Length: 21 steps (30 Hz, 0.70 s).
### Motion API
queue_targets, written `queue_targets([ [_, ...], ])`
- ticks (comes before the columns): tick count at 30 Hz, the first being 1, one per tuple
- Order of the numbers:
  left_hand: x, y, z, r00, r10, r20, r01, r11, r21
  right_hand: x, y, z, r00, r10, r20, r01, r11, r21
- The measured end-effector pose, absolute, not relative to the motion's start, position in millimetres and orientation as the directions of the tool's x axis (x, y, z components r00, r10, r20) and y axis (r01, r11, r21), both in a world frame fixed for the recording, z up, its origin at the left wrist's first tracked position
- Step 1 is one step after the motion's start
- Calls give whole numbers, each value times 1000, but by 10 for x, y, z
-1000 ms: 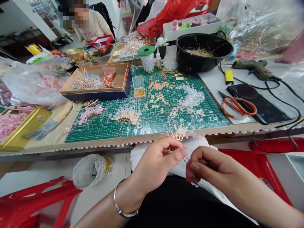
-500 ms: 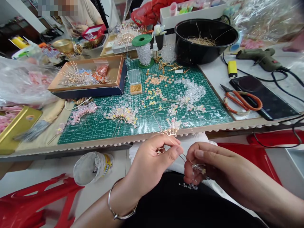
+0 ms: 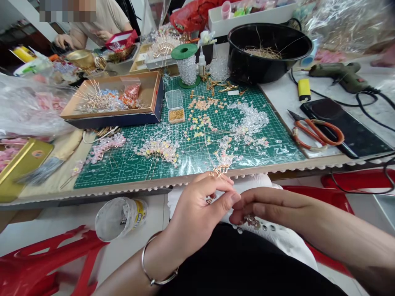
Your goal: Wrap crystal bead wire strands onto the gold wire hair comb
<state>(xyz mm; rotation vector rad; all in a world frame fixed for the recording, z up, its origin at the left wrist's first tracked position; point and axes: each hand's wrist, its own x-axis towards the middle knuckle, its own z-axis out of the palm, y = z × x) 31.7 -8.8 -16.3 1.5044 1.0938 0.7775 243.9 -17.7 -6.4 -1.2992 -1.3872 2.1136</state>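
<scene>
My left hand (image 3: 197, 211) has its thumb and forefinger pinched together on a thin wire, mostly hidden now. A small gold comb (image 3: 221, 169) trimmed with clear and pink beads sits at its forefinger, by the mat's front edge; whether the fingers hold it is unclear. Close by on the right, my right hand (image 3: 274, 207) is curled round a cluster of clear beads (image 3: 251, 222) that shows beneath its fingers. The fingertips of both hands nearly meet above my lap. A curved pink-and-yellow beaded hairpiece (image 3: 159, 150) lies on the green cutting mat (image 3: 129, 168).
Loose clear beads (image 3: 251, 117) and a bead spool (image 3: 187, 68) are on the mat. Orange-handled scissors (image 3: 317, 131), a phone (image 3: 354, 131) and a glue gun (image 3: 339, 76) lie right. A box (image 3: 114, 119) and a black basin (image 3: 247, 70) stand behind. Another person (image 3: 101, 20) sits opposite.
My right hand has moved slightly left and turned flatter, closer to my left fingertips. The wire between the hands no longer shows clearly. Across the table, the other person's hands have moved apart.
</scene>
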Motion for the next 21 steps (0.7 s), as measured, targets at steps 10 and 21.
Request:
queue_targets([
  [10, 305, -69, -96, 451, 892, -28, 183, -62, 981, 2485, -135, -205, -433, 683, -588, 484, -375, -791],
  [21, 233, -77, -134, 436, 898, -58, 184, -26, 983, 2565, -494, -218, -126, 936, -328, 566, -204, -798],
])
